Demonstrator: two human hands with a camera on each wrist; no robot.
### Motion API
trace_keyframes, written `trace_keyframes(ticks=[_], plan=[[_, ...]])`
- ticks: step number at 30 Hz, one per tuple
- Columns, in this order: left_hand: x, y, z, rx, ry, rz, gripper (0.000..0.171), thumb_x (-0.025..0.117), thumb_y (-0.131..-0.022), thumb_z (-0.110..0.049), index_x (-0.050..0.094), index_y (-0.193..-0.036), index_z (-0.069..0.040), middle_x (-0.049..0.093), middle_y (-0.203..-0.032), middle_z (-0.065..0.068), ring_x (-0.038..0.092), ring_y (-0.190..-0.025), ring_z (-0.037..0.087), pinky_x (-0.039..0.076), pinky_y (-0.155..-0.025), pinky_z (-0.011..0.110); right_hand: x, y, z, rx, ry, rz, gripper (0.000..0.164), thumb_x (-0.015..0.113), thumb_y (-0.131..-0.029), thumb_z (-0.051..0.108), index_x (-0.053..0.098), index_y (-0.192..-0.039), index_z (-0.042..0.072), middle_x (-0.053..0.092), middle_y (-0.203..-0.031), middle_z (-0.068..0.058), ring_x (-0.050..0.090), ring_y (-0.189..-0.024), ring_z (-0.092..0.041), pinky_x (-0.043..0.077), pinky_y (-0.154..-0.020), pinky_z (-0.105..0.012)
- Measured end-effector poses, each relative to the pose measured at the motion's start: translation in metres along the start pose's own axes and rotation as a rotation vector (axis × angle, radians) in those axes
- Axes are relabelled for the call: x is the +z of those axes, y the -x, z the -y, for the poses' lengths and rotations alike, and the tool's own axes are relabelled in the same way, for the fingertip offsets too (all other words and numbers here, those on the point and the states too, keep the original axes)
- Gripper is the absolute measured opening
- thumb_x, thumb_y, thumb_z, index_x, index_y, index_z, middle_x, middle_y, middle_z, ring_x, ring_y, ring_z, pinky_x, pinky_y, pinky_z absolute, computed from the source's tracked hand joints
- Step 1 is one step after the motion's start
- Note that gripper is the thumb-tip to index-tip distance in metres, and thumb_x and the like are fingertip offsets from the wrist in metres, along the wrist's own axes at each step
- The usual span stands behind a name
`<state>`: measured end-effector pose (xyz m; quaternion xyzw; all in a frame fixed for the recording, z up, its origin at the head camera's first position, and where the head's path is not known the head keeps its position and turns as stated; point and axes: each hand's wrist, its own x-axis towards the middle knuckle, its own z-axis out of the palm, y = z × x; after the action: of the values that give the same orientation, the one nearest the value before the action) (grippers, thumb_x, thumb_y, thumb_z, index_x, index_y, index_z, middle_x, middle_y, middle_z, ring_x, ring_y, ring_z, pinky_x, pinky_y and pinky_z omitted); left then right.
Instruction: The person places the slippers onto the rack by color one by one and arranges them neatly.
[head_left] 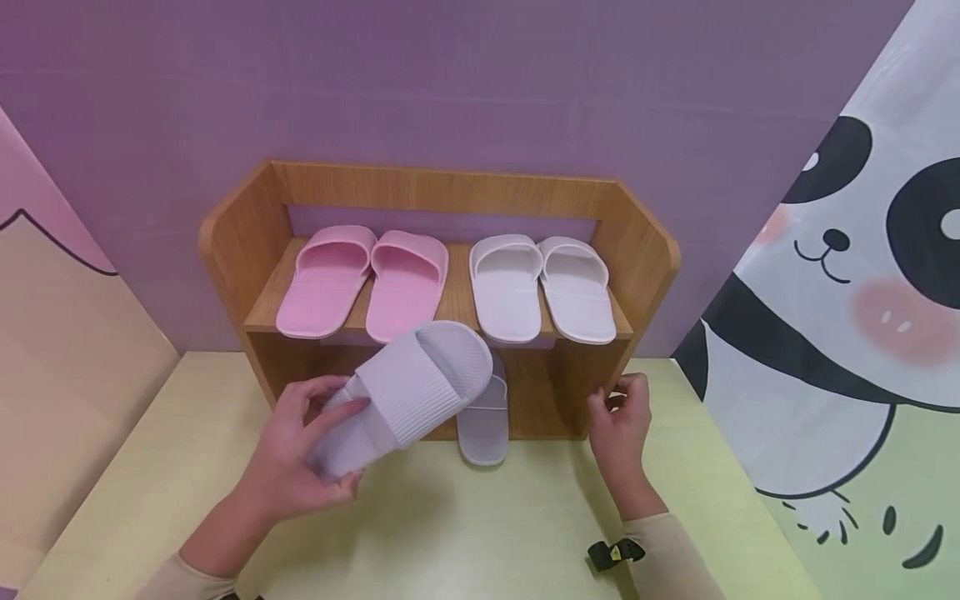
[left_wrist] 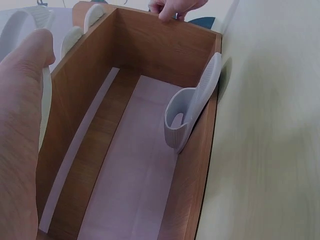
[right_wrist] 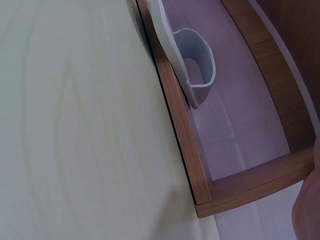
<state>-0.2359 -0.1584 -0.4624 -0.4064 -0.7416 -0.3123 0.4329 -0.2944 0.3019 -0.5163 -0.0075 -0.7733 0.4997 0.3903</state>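
My left hand (head_left: pixel 288 454) grips a pale grey slipper (head_left: pixel 416 379) by its heel end, thumb below and fingers above. The slipper is tilted in front of the wooden shoe rack (head_left: pixel 450 187), its ribbed strap facing up. A matching grey slipper (head_left: pixel 483 433) lies on the lower shelf, its heel jutting past the front edge; the held one partly hides it. My right hand (head_left: pixel 624 429) holds the front edge of the rack's right side panel with curled fingers. In the left wrist view, the right hand (left_wrist: pixel 177 6) shows on that panel's edge.
On the upper shelf stand a pair of pink slippers, one left (head_left: pixel 322 292) and one right (head_left: pixel 405 292), and a pair of white slippers, one left (head_left: pixel 510 308) and one right (head_left: pixel 581 300). The rack stands on a pale wooden table (head_left: pixel 480 533) against a purple wall (head_left: pixel 450 83).
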Motion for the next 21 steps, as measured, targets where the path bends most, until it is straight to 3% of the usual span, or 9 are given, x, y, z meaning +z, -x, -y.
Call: trace_keyframes(ticks=[8,14,21], plan=[[0.0033,0.0009,-0.0036,0.018,-0.009,0.040,0.064,0.072,-0.079,-0.047,0.077,-0.131,-0.009,0.062,-0.137,0.029,0.058,-0.118,0.041,0.052,-0.093,0.027,-0.0004,0.0012,0.0010,0.018,0.011,0.002,0.019,0.060,-0.098,-0.007,0.052,-0.115,-0.003,0.065,-0.121,-0.011,0.061,-0.102,-0.017,0.048,-0.079,-0.023],[0.0057,0.0021,-0.0047,0.032,-0.028,0.088,0.066,0.073,-0.077,-0.047,0.076,-0.134,-0.012,0.063,-0.140,0.025,0.059,-0.120,0.039,0.058,-0.083,0.042,-0.0008,0.0013,0.0014,0.034,0.019,0.010,0.020,0.061,-0.100,-0.006,0.052,-0.117,-0.001,0.064,-0.122,-0.013,0.060,-0.104,-0.014,0.049,-0.080,-0.024],[0.0066,0.0055,-0.0057,-0.013,-0.050,0.210,0.081,0.088,-0.063,-0.037,0.073,-0.140,-0.015,0.061,-0.143,0.021,0.059,-0.122,0.036,0.060,-0.086,0.053,0.0005,0.0008,0.0004,0.009,0.013,0.003,0.019,0.062,-0.098,-0.007,0.052,-0.113,-0.001,0.063,-0.119,-0.015,0.061,-0.103,-0.015,0.049,-0.078,-0.023]])
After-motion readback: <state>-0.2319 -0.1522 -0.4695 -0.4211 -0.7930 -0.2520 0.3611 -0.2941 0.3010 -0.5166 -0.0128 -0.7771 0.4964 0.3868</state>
